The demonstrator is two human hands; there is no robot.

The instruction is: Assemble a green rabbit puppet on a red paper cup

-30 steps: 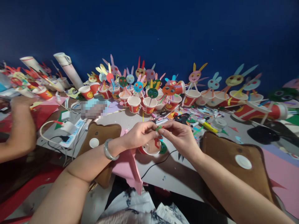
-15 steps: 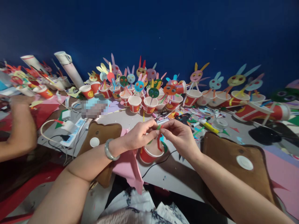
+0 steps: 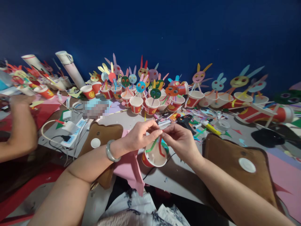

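A red and white paper cup (image 3: 147,159) stands in front of me with its open mouth tilted toward me. A green paper strip (image 3: 152,146) and a red paper strip (image 3: 160,147) rise from its rim and lean together at the top. My left hand (image 3: 146,134) pinches the upper end of the green strip between thumb and fingers. Opposite it, my right hand (image 3: 177,138) pinches the upper end of the red strip. The fingertips of both hands meet above the cup. A blue-green piece (image 3: 165,147) shows behind the red strip.
Paper cups with rabbit faces (image 3: 155,93) line the blue wall. Brown cushions (image 3: 237,169) lie either side. A black glue gun (image 3: 185,121) and scraps sit behind my hands. At left are a power strip (image 3: 74,133), pink paper (image 3: 128,166) and another person's arm (image 3: 22,125).
The cup has tipped so its inside faces me more. Both strips now show straighter between rim and fingertips. My hands have stayed nearly in place.
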